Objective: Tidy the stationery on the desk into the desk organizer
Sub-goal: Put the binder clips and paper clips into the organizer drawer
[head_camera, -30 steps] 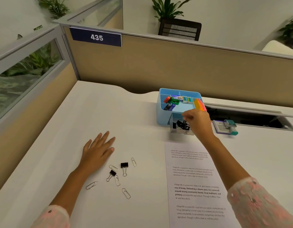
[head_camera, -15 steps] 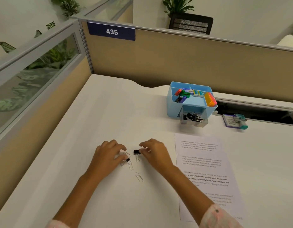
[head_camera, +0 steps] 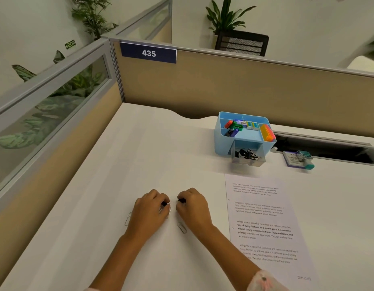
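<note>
A light blue desk organizer (head_camera: 221, 141) stands at the back of the white desk, with markers, erasers and sticky notes in its top compartments. Its clear front drawer (head_camera: 248, 157) is pulled out and holds black binder clips. Near the desk's middle, my left hand (head_camera: 149, 213) is closed on a small black binder clip (head_camera: 164, 204) and some wire paper clips. My right hand (head_camera: 193, 206) pinches another black binder clip (head_camera: 181, 200). One loose paper clip (head_camera: 182, 227) lies between my wrists, another paper clip (head_camera: 128, 219) left of my left hand.
A printed sheet of paper (head_camera: 263, 227) lies right of my hands. A small stapler on a purple pad (head_camera: 298, 159) sits right of the organizer, beside an open cable slot (head_camera: 328, 148). Beige partition walls close the desk at the back and left.
My right hand left the organizer's drawer and came down to the clips beside my left hand. Both hands have closed on the black binder clips, and the left one now covers several paper clips.
</note>
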`<state>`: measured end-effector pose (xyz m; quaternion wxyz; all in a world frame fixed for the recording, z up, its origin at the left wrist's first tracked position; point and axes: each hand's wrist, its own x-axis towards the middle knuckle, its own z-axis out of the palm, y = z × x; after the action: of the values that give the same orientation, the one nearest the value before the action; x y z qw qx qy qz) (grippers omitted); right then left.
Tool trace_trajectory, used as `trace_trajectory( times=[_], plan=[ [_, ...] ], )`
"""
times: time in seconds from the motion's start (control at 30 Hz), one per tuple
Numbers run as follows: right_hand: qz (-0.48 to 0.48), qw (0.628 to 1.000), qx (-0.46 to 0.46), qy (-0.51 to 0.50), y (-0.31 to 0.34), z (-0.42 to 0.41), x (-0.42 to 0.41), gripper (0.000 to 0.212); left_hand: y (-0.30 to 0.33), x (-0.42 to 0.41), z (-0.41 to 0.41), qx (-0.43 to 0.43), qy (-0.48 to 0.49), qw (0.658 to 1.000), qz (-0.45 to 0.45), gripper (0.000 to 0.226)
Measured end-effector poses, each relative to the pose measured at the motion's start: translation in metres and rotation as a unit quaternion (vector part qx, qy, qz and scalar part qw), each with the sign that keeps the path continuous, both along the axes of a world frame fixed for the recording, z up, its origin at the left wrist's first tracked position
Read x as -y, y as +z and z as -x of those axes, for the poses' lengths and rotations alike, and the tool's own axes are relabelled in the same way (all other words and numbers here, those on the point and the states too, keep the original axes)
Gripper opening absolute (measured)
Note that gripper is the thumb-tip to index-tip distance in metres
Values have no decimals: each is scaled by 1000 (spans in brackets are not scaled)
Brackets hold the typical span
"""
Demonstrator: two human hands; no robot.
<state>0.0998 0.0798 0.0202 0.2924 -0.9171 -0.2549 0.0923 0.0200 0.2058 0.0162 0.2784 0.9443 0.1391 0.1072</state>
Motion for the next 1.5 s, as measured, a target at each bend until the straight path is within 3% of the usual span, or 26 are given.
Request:
trace_trajectory(
  times=[0.07, 0.1, 0.17, 0.23, 0.27, 0.37, 0.53, 0.57, 0.7, 0.77, 1.0, 1.1, 1.2, 1.3, 1.4, 1.5],
  plan=[
    [-124, 982, -118, -84, 7, 3, 5, 20, 4, 3, 0, 27, 16, 997, 72, 7],
    [-205, 946, -211, -137, 11, 3, 9, 19, 7, 5, 0, 44, 29, 992, 113, 8],
    [-351, 821, -396, -215, 17, 2, 17, 17, 11, 12, -1, 78, 50, 978, 189, 16],
    [-436, 707, -497, -250, 21, 1, 25, 16, 17, 22, -4, 100, 44, 965, 237, 23],
    [-461, 671, -522, -255, 23, 2, 29, 17, 19, 28, -5, 108, 31, 962, 248, 26],
    [-501, 627, -549, -233, 26, 7, 38, 24, 21, 45, -9, 114, -24, 967, 226, 30],
    [-555, 547, -581, -233, 29, 7, 54, 19, 15, 65, -18, 93, -92, 987, 92, 33],
    [-557, 548, -580, -231, 28, 6, 57, 19, 14, 67, -21, 98, -104, 987, 70, 34],
    [-514, 635, -528, -231, 23, -1, 69, 23, 9, 71, -30, 106, -118, 985, 74, 39],
    [-505, 660, -497, -252, 22, -11, 73, 21, 5, 71, -37, 104, -117, 985, 77, 42],
    [-431, 805, -307, -269, 53, -92, 95, 18, -21, 53, -63, 38, -26, 999, 13, 45],
    [-336, 884, -179, -272, 70, -139, 106, 19, -32, 50, -66, -11, -28, 999, -35, 45],
    [-259, 931, -52, -253, 81, -176, 113, 23, -36, 51, -66, -38, -29, 996, -75, 51],
    [-127, 974, 11, -186, 85, -203, 115, 25, -35, 52, -67, -50, -24, 993, -101, 60],
    [29, 996, 21, -84, 83, -218, 113, 24, -34, 53, -67, -66, -22, 991, -114, 59],
    [122, 992, 25, -19, 82, -223, 108, 23, -33, 54, -67, -78, -22, 990, -114, 58]
  ],
)
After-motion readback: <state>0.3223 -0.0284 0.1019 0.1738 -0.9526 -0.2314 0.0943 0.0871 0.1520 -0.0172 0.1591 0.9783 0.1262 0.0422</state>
